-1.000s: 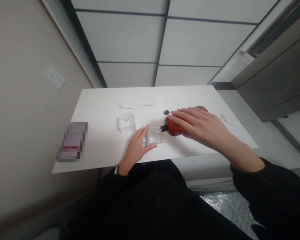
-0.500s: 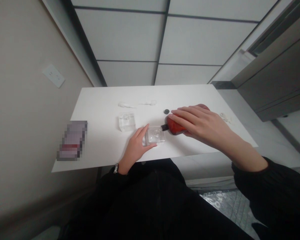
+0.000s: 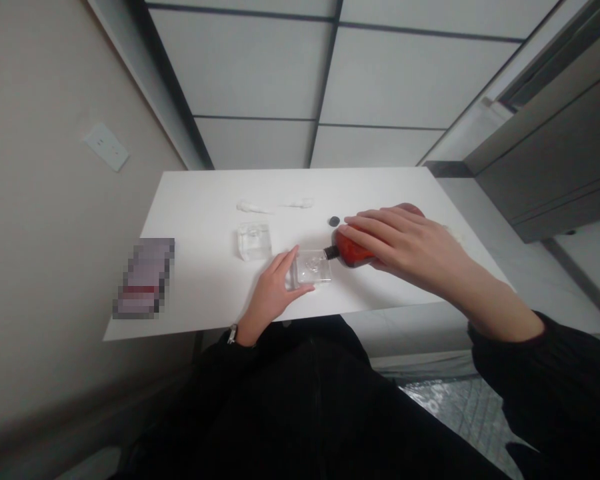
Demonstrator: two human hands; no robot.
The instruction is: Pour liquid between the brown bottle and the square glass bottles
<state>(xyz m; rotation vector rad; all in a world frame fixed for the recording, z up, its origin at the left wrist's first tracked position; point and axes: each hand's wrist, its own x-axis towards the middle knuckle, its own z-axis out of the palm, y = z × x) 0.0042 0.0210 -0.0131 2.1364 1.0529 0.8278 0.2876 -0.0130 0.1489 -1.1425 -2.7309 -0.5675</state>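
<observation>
My right hand [image 3: 400, 239] is wrapped over a red bottle [image 3: 351, 248], which lies tipped on its side with its black neck pointing left. The neck is at the right rim of a clear square container [image 3: 313, 268], and liquid shows inside that container. My left hand [image 3: 275, 285] grips the container from the left, fingers at the far side and thumb at the near side. A small black cap [image 3: 334, 221] lies on the table just beyond the bottle's neck. A second clear square container [image 3: 255, 241] stands to the left of my left hand.
Two whitish, thin-ended items, one left [image 3: 253, 207] and one right [image 3: 300, 203], lie toward the back of the white table [image 3: 200, 267]. A pixelated purplish object [image 3: 144, 277] rests at the left edge. Something pale [image 3: 453, 233] is partly hidden behind my right hand.
My right hand and the bottle have shifted very slightly right. The left hand keeps its hold on the container, and the view has tilted a little.
</observation>
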